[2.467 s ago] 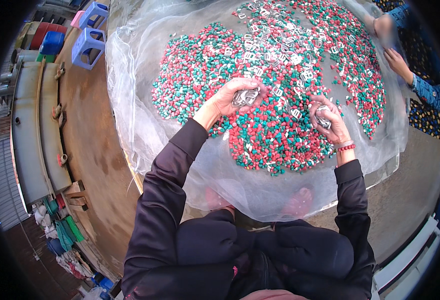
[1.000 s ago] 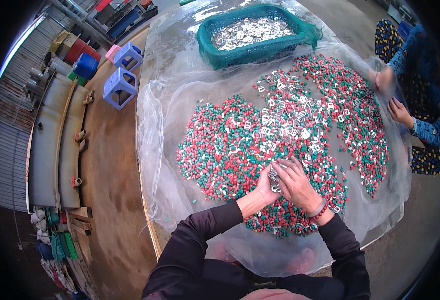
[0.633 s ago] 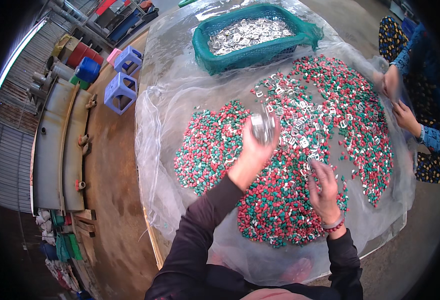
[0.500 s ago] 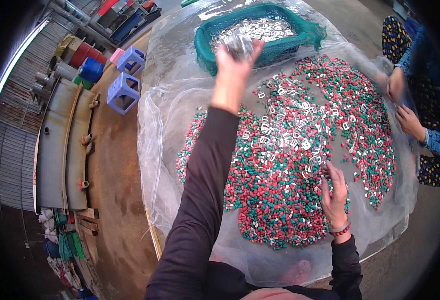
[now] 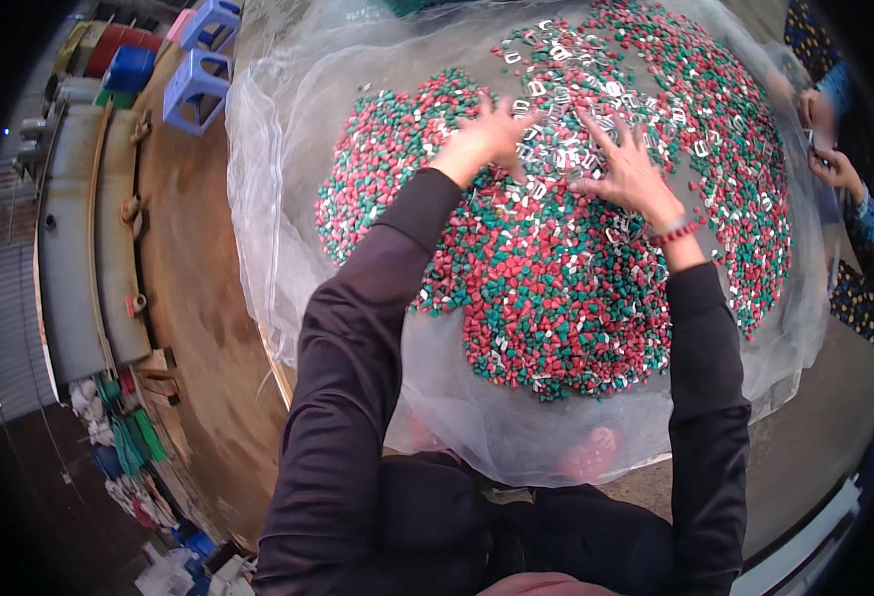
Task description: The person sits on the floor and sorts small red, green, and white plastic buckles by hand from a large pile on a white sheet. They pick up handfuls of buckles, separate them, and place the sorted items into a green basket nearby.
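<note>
A wide heap of small red, green and white cone-like pieces (image 5: 546, 328) covers a thin translucent mesh sheet (image 5: 288, 199). Pale metal-looking buckles (image 5: 559, 96) lie scattered over the heap's far middle. My left hand (image 5: 497, 134) reaches in at the left of these buckles, fingers spread, with no held object visible. Opposite it, my right hand (image 5: 634, 181), a red bead bracelet at its wrist, rests over the pieces with fingers stretched apart. Both hands are close to the buckles between them; whether the fingertips touch any is hard to make out.
A co-worker's hands (image 5: 834, 167) are at the sheet's right edge. The green netting (image 5: 432, 5) just shows at the far edge. Purple plastic stools (image 5: 199, 91) stand on the brown floor to the left, beside a long metal trough (image 5: 72, 238).
My left hand has come back from the netted basket, where it held a bunch of buckles, to the heap. My right hand has moved farther in and spread. The view has tipped nearer.
</note>
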`<state>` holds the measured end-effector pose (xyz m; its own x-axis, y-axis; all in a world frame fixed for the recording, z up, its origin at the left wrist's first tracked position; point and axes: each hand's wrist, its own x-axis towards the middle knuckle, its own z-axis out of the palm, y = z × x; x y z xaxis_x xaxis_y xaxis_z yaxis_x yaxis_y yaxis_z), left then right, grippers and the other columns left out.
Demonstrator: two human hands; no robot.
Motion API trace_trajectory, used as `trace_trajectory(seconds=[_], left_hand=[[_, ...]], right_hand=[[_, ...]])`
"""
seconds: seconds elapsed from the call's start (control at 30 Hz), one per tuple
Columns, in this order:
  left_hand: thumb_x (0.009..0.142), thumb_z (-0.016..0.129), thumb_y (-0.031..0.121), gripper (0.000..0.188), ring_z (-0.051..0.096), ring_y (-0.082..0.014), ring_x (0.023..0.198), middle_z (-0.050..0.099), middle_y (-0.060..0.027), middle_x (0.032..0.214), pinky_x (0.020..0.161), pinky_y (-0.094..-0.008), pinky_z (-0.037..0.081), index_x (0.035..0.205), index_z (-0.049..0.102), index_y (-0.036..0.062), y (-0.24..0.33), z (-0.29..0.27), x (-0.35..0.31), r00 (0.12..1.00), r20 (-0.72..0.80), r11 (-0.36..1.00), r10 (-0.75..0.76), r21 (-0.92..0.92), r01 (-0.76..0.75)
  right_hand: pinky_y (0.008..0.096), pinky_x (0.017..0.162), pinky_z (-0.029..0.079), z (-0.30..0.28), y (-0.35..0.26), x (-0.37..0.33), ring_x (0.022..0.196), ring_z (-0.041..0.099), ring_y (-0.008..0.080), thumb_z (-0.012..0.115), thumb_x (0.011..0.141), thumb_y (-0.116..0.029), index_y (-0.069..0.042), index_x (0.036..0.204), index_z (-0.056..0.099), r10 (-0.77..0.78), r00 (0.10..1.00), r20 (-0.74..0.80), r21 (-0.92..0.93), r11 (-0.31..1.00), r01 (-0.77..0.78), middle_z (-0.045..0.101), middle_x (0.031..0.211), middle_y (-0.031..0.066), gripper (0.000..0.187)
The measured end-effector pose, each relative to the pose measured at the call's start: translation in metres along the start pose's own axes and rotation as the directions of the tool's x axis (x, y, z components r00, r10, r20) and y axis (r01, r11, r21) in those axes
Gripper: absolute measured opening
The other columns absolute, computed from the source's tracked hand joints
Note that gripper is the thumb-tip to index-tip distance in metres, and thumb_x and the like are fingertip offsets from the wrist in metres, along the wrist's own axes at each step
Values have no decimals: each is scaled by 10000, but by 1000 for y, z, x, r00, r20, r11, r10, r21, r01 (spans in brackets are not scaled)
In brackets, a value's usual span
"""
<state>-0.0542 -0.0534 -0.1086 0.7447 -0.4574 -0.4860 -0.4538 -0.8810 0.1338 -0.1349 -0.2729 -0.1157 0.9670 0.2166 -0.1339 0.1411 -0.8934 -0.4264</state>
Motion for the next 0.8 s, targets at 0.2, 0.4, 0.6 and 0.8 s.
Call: trace_trajectory(seconds=[0.2,0.4,0.6,0.8], left_hand=[[648,832,153,693,560,-378,1131,458,-194,1348,936,-442,497,1285,561,133,15,83,-45,900,-379,875,217,-333,-351],[785,612,-3,394,585,-328,1014,541,-138,1128,863,-418,500,1164,595,104,23,137,-114,784,-553,697,284,-442,-564],[876,612,33,338,614,-204,953,593,-120,1073,823,-344,520,1209,561,54,70,122,-118,970,-177,385,168,-894,-229],[910,577,42,470,617,-200,1010,571,-94,1097,887,-360,549,1357,431,43,77,58,-116,916,-99,-394,388,-917,67]], right_hand=[[555,867,503,25,-24,-43,1186,462,449,886,569,-158,-289,1441,331,-12,995,103,-305,951,43,186,1508,236,1042],[497,835,487,53,-14,-116,988,553,447,631,714,59,-121,1314,437,-106,993,47,-124,986,111,445,1168,260,656],[370,764,546,52,-6,-142,861,639,206,663,824,-27,-60,1149,581,375,898,231,868,338,-364,654,977,72,337],[381,732,587,-3,-38,-172,822,635,149,632,876,-19,-89,1353,431,300,904,305,937,-261,-230,625,993,52,522]])
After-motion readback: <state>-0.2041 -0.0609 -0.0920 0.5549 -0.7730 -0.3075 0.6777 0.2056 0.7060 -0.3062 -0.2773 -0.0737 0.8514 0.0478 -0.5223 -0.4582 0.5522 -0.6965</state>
